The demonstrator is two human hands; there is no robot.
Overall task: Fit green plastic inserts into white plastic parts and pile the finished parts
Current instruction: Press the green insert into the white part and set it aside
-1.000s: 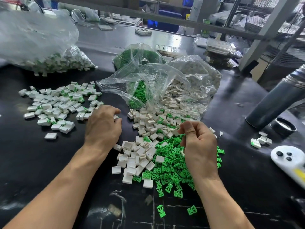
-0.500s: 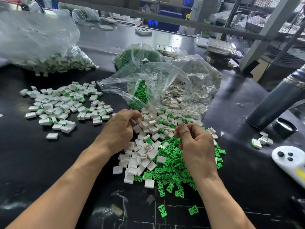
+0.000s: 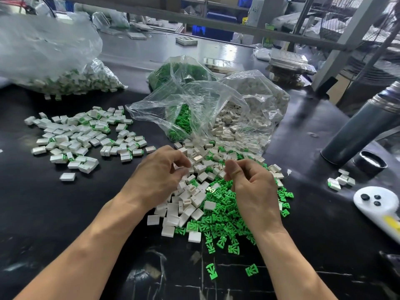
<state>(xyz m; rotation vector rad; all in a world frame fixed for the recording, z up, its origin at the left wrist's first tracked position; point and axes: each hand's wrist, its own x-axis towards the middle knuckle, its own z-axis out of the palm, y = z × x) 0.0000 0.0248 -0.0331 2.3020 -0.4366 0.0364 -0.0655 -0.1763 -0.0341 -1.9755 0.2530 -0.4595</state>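
Handling: every piece here looks light, stiff moulded plastic, likely slick, so a fingertip pinch should do.
Finished pile (image 3: pixel 86 135): white parts with green already showing, spread loosely on the black table (image 3: pixel 65 213), well out beyond the left hand's knuckles.
White parts (image 3: pixel 190 198): small hollow shells heaped directly under both hands; best taken by the two flat outer faces, open side left clear.
Green inserts (image 3: pixel 218 226): smaller, pronged, heaped under the right wrist; best held by the broad end, prongs forward.
Left hand (image 3: pixel 160 176): fingers curled over the white heap; whether they pinch a shell I cannot tell.
Right hand (image 3: pixel 249 180): thumb against curled forefinger, a narrow pinch; anything inside is hidden.
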